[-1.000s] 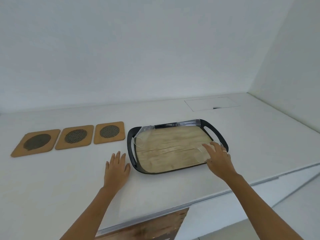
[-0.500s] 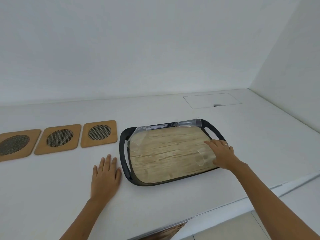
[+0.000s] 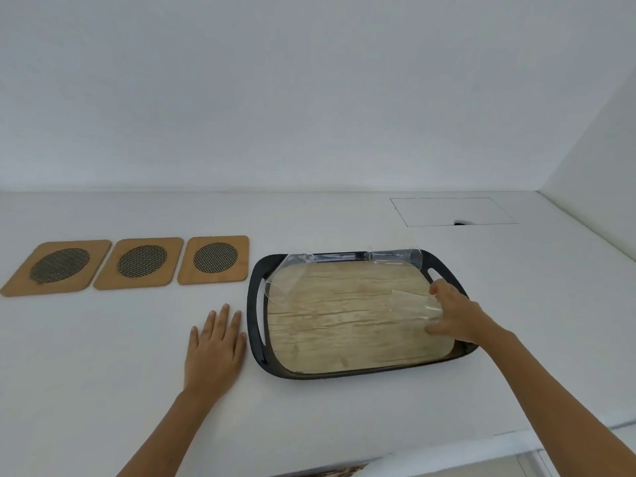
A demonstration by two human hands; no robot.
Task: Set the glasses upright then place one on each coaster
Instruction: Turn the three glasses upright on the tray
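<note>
Three clear glasses lie on their sides in a black tray (image 3: 255, 304) with a wood-look floor. One glass (image 3: 397, 258) rests against the far rim, another (image 3: 287, 273) in the far left corner. My right hand (image 3: 456, 315) is closed around the third glass (image 3: 411, 304) at the tray's right side, its mouth pointing left. Left of the tray sit three wooden coasters in a row: right (image 3: 214, 259), middle (image 3: 139, 262), left (image 3: 56, 267), each with a dark mesh disc. My left hand (image 3: 215, 346) lies flat on the counter beside the tray.
The white counter (image 3: 344, 218) meets white walls at the back and right. A rectangular flush panel (image 3: 451, 211) with a small notch is set into the counter behind the tray. The counter's front edge runs close below my arms.
My right hand has closed around the right-hand glass, which was only under its fingers before. The view shifted; my left hand stays flat beside the tray.
</note>
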